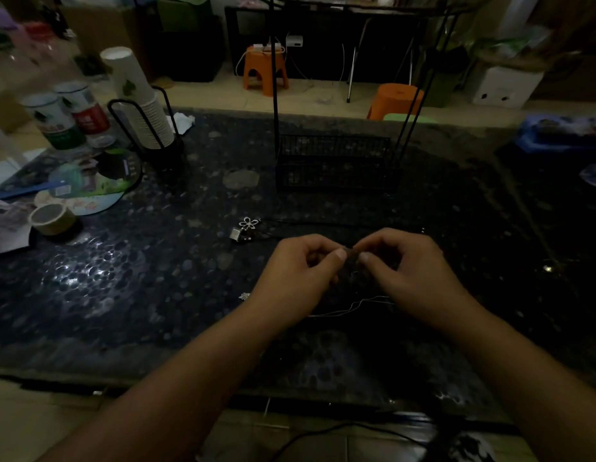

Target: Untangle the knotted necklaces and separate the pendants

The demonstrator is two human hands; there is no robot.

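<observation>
My left hand (298, 275) and my right hand (403, 268) meet over the dark pebble-patterned table (123, 278), thumbs and forefingers pinching a small dark knot of necklace cord (351, 253). A thin silvery chain (349, 306) trails on the table below my hands. A silver flower pendant (249, 223) and a square silver pendant (236, 234) lie up and to the left, with dark cords (323, 225) running right from them. A tiny silver charm (244, 296) rests beside my left wrist.
A black wire jewellery stand (336, 165) rises behind my hands. On the left are a roll of tape (51, 218), a hand fan (90, 181), a stack of paper cups in a holder (146, 108) and two jars (70, 118). Orange stools (265, 70) stand on the floor beyond.
</observation>
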